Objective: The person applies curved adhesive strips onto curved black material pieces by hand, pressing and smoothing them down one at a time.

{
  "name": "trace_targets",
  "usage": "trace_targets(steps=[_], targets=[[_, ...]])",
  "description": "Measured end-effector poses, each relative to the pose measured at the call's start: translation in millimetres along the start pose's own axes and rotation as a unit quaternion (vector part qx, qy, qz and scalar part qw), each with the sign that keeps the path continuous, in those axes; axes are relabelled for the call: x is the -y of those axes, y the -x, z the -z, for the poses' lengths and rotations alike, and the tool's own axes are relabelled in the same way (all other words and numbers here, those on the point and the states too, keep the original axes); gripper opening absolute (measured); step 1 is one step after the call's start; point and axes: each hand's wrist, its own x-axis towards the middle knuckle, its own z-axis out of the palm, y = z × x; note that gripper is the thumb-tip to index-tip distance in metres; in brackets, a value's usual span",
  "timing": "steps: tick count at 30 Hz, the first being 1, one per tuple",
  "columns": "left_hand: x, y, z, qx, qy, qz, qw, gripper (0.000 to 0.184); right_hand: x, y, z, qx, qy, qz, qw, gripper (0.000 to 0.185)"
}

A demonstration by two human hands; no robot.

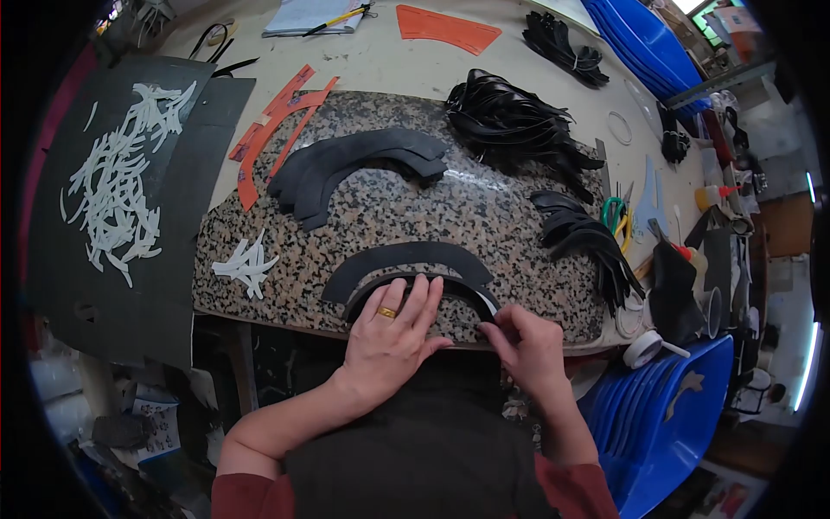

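A narrow curved black strip lies near the front edge of the speckled stone slab, with a white edge showing toward its right end. My left hand rests over it, fingers stretched and pressing the strip down. Thumb and fingers of my right hand pinch the strip's right end. Just behind it lies a wider, flat, dark curved piece. Farther back is a stack of dark curved pieces. Part of the strip is hidden under my left fingers.
White slivers lie at the slab's left, with many more on a dark board. Orange templates sit at the back left. Glossy black strips and scissors are right. Blue stacked bins stand below.
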Motion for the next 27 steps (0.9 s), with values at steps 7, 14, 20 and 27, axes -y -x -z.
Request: trace_targets(steps=[7, 14, 20, 27], targets=[[-9.9, -3.8, 5.9, 0.026, 0.012, 0.022, 0.999, 0.084, -12.2, -6.7, 3.4, 0.054, -0.171, -0.202, 0.963, 0.02], [-4.3, -16.1, -9.0, 0.004, 0.101, -0.087, 0.991, 0.083, -13.2, -22.2, 9.6, 0.111, -0.189, -0.275, 0.936, 0.026], [-12.2, -16.4, -12.9, 0.026, 0.075, -0.063, 0.995, 0.08, -16.7, -28.4, 30.5, 0.137, 0.108, -0.189, 0.966, 0.051], [-25.1, -22.4, 7.7, 0.084, 0.09, -0.074, 0.99, 0.077, -3.5, -53.0, 58.0, 0.138, 0.133, -0.184, 0.964, 0.049]])
